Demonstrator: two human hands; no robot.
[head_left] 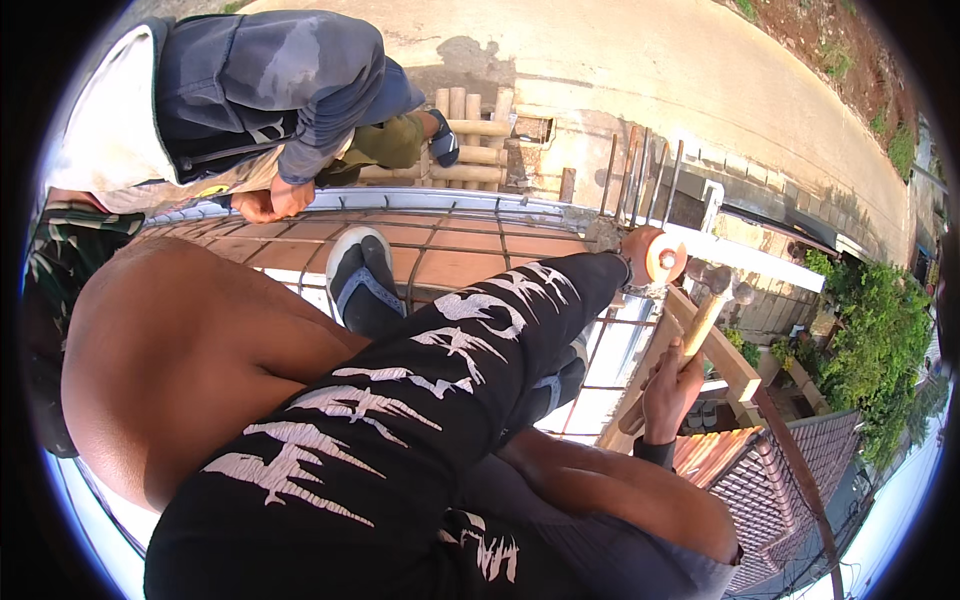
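Observation:
My left arm, in a black sleeve with white print, reaches to the right. At its end my left hand (637,246) is closed around a tool topped by a round orange guard (667,259) with a small pale centre; it looks like a chisel, but its shaft is hidden. My right hand (670,397) grips the wooden handle of a hammer (714,291). The dark hammer head is just right of the orange guard. Several upright steel bars (640,178) rise beyond my left hand, next to rough concrete.
A rebar grid (470,240) over reddish boards lies under my sandalled feet (368,280). At upper left a co-worker in a dark blue jacket (270,70) has their hands (275,200) together. A wooden beam (725,360), tiled roof (770,490) and, lower down, a road (640,60) surround this raised spot.

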